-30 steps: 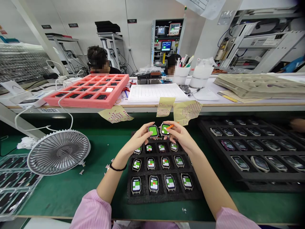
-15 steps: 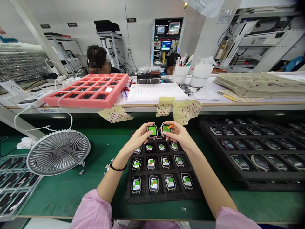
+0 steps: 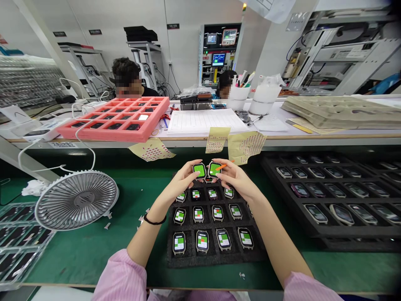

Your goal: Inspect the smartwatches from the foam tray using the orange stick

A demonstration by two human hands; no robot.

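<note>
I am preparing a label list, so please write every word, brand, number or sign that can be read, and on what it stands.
No text can be read with certainty.
Dark wall signs: too small.
Two held watches, screens: too small.
Watches in black tray, screens: too small.
Gridded sheet: too small.
Code label on shelf edge: blurred.
Blue monitor: too small.
Hanging paper: blurred.

Watches lie in a tray on the workbench; a fan stands left, a second tray right.
</note>
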